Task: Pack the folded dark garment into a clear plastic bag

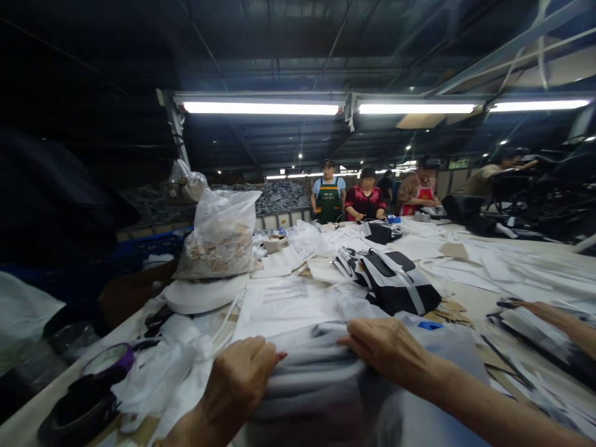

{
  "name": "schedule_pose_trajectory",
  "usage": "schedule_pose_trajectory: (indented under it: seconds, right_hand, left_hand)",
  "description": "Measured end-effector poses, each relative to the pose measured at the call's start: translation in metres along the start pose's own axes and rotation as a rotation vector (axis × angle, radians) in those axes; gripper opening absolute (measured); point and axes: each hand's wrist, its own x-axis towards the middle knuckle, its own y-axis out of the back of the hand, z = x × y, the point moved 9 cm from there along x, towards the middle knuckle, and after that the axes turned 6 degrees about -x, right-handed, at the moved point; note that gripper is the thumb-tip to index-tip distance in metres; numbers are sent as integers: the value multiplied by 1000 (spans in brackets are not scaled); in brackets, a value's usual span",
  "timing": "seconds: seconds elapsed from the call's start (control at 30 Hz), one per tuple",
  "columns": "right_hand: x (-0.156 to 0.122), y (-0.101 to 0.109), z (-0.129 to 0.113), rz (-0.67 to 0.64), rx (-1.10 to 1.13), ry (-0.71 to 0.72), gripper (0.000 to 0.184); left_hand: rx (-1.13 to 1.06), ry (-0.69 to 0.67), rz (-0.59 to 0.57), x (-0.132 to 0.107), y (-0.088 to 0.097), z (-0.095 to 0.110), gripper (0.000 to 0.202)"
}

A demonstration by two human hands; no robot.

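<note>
In the head view, a soft stack of grey and white folded pieces (314, 366) lies at the table's near edge, seemingly wrapped in clear plastic. My left hand (246, 372) is closed on its left edge, the fingers curled inward. Across from it, my right hand (386, 344) pinches the upper right edge. The stack's lower part is blurred. Clear plastic film (433, 360) spreads under my right forearm. Just beyond the stack lies a white printed sheet (279, 298).
Black-and-grey bags (400, 279) lie behind my right hand. At the right edge, another person's hand (554, 313) rests on a black-and-white piece. A filled plastic sack (218, 242) and tape rolls (77, 403) stand left. Several co-workers (328, 195) are across the table.
</note>
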Motion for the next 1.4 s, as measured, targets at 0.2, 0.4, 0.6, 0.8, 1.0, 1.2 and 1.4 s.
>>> schedule_pose_trajectory:
  seconds: [0.2,0.4,0.6,0.8,1.0,1.2,1.4]
  right_hand:
    - [7,-4,26,-266,361,-188,40]
    - [15,8,23,-570,686,-369,34]
    - [20,3,7,-632,744,-241,28]
    - [24,-1,7,-447,460,-135,26]
    - [25,-9,9,-558,435,-232,39]
    - [31,-25,9,-778,715,-252,33]
    - [76,-17,37,-612,393,-229,23]
  left_hand:
    - [-862,942,-631,-19,-50,-51,29]
    - [-1007,1090,-712,-3,-17,-42,26]
    - [-789,997,-776,-4,-18,-48,19]
    - [-598,948,-712,-5,-16,-59,28]
    - [-776,1022,-847,-22,-16,-57,21]
    - [-507,816,-995,-16,-19,-70,14]
    - [-42,577,-681,33,-1,-104,26]
